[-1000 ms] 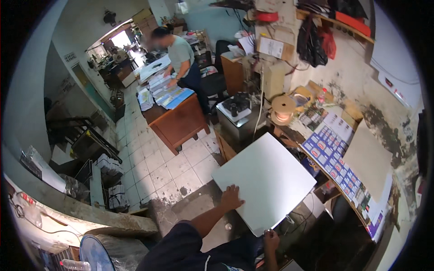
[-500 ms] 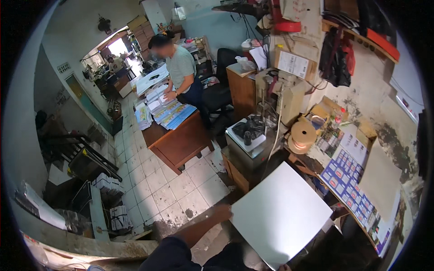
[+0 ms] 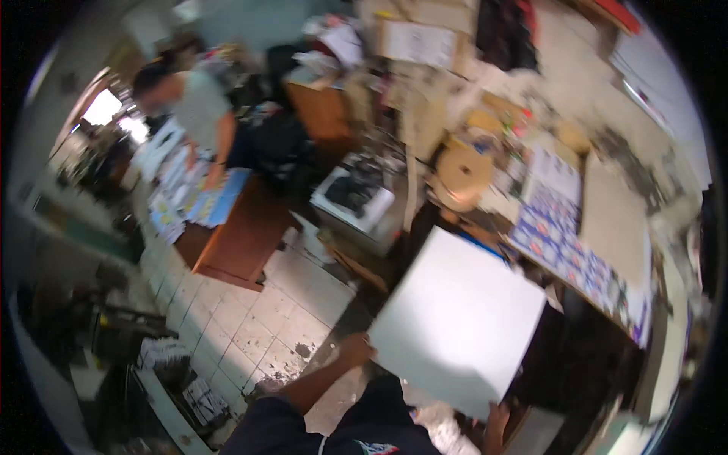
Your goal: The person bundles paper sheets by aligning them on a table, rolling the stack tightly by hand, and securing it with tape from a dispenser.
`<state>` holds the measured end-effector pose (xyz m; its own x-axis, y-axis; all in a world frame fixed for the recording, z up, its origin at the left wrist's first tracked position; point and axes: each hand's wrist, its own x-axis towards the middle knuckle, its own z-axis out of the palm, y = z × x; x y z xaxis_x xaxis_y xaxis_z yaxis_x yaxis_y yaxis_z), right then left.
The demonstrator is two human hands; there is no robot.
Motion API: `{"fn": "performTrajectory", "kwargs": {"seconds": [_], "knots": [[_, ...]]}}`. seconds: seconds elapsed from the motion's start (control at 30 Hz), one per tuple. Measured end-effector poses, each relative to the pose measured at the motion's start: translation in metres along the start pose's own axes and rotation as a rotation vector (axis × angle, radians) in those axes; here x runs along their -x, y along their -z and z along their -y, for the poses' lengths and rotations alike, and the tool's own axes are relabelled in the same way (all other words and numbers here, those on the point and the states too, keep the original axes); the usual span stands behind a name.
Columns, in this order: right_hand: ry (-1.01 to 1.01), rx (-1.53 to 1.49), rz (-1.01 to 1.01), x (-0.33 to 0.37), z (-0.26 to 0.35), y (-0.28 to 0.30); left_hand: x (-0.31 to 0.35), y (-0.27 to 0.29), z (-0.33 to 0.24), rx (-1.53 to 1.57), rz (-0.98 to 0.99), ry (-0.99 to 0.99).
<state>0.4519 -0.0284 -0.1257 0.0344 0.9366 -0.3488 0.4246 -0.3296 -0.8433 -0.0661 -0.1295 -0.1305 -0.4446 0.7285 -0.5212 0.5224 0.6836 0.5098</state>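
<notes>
A large white sheet (image 3: pixel 459 322), flat and stiff-looking, spans the space in front of my body. My left hand (image 3: pixel 356 349) is closed on its left edge, with the fingertips partly hidden. Down at the near right corner, my right hand (image 3: pixel 497 416) pinches the same sheet. The sheet's far corner comes close to the front edge of a cluttered worktable (image 3: pixel 485 220). A soft shadow falls across the sheet's near part.
On the worktable are a tan spool (image 3: pixel 461 176), a blue-and-white printed sheet (image 3: pixel 542 235) and a beige board (image 3: pixel 616 216). A person (image 3: pixel 199 110) stands at a brown desk (image 3: pixel 235 235) with paper stacks. Bundled papers (image 3: pixel 203 398) lie at lower left.
My view has swung right, so the desk and person sit farther left. The sheet stays in both hands, and my right hand now shows more fully at its near corner.
</notes>
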Motion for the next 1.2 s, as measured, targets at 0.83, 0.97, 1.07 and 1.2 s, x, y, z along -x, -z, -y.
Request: {"fn": "performTrajectory", "kwargs": {"seconds": [0.83,0.97,1.07,1.2], "knots": [[0.658,0.995,0.033,0.160,0.124,-0.040,0.169,-0.035,-0.095,-0.505,-0.510,-1.263],[0.965,0.818,-0.146,0.133,0.126,-0.058,0.169,-0.002,-0.126,-0.420,-0.615,-1.259],[1.038,0.794,-0.211,0.104,0.166,-0.048,0.159,0.021,-0.157,-0.423,-0.757,-1.117],[1.098,0.906,-0.115,0.043,0.231,-0.032,0.104,0.053,-0.200,-0.534,-0.609,-1.074]]}}
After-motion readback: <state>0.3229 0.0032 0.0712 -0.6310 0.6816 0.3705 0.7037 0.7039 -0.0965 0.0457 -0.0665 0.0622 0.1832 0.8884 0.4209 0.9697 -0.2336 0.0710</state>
